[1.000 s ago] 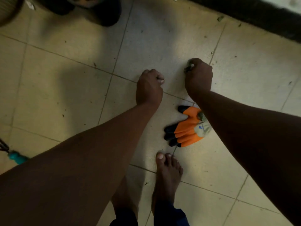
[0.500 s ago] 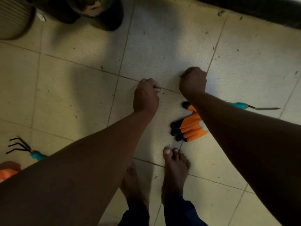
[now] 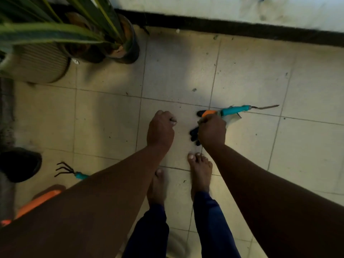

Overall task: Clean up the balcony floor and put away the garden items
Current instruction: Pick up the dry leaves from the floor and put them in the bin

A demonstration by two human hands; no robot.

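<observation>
1. Gloves [image 3: 200,125], orange with black fingertips, lie on the tiled floor [image 3: 242,71] just ahead of your right foot, mostly hidden under your right hand [image 3: 211,130]. A teal-handled weeder [image 3: 235,110] lies just beyond them, its thin blade pointing away to the right.

2. Your right hand is curled into a fist directly over the gloves. Whether it already grips them, or holds some bit of debris, cannot be told from here.

3. Your left hand [image 3: 161,130] is also fisted, with something small and dark pinched at the thumb; what it is cannot be made out.

4. Risk: if both fists are full of debris, grabbing the gloves may spill it back onto the floor.

5. Risk: the weeder touches or overlaps the gloves, so lifting them could drag it, and its blade sits close to your bare toes.

6. Risk: the teal hand rake [image 3: 71,172] lies behind your left arm near the orange item [image 3: 42,199]; stepping back barefoot could land you on its tines.
</observation>
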